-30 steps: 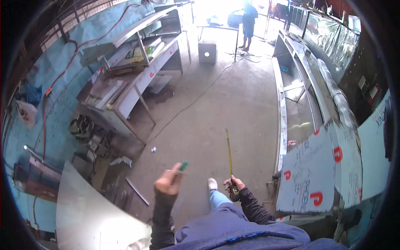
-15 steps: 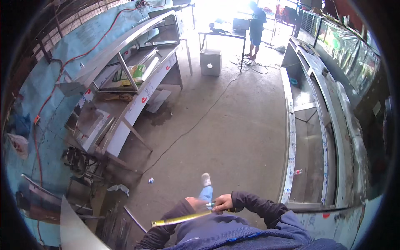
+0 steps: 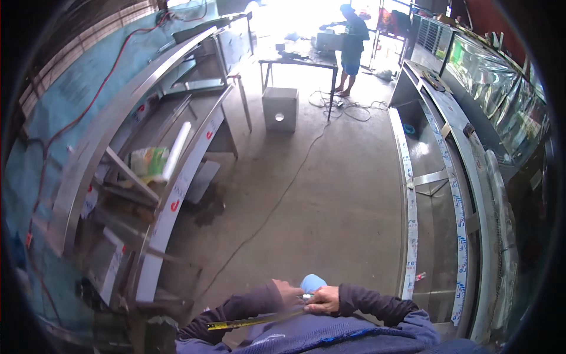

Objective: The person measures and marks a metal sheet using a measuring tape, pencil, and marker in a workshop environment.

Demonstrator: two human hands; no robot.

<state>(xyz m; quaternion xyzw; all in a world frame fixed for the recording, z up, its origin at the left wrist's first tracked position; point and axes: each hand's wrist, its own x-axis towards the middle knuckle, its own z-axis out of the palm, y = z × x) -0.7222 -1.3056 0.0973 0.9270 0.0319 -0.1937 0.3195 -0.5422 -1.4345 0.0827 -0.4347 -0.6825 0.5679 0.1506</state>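
Note:
In front of my waist, my two hands meet. My right hand (image 3: 324, 300) is closed, with the yellow blade of a tape measure (image 3: 253, 321) running from under its fingers leftward across my left forearm. My left hand (image 3: 286, 293) lies right against it, its fingers bent and partly hidden. Between the hands shows a small white and greenish thing (image 3: 307, 296), too small to name. Just beyond them appears my bent knee (image 3: 313, 282) in light blue cloth.
A long metal counter frame (image 3: 177, 197) runs along the left, bearing a green and yellow bag (image 3: 150, 163). Another metal frame (image 3: 408, 206) lines the right. Ahead stand a grey box (image 3: 279, 112), a table (image 3: 300, 61) and a person (image 3: 352, 50). A cable (image 3: 277, 203) crosses the floor.
I have moved forward; the left counter, box and table are nearer. My hands stay together at my waist, and the tape measure blade still stretches to the left.

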